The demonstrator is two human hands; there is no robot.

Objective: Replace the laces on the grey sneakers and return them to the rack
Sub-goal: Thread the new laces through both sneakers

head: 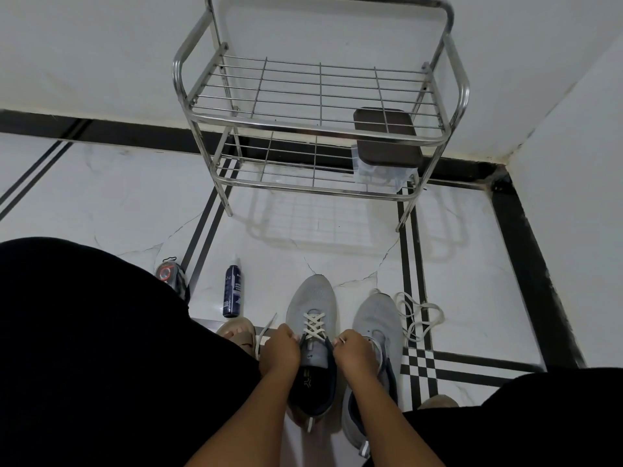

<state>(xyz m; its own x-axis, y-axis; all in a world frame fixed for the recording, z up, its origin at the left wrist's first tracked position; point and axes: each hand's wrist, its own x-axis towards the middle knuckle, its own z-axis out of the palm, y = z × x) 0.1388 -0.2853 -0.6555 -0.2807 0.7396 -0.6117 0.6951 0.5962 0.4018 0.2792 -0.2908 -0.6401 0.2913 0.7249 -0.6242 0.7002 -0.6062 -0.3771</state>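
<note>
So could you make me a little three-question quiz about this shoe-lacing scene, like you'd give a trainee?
1. True or false: the left grey knit sneaker already has cream laces crossed through its eyelets.
2. Where does the loose cream lace lie? A) on the steel wire rack B) on the white tiled floor right of the right grey sneaker C) inside a shoe
3. What lies left of the sneakers, on the floor?

Key: 1 true; 2 B; 3 a dark blue spray bottle.

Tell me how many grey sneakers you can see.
2. One sneaker sits between the left hand and right hand, partly laced; the other sneaker is just right of it, unlaced.
</note>
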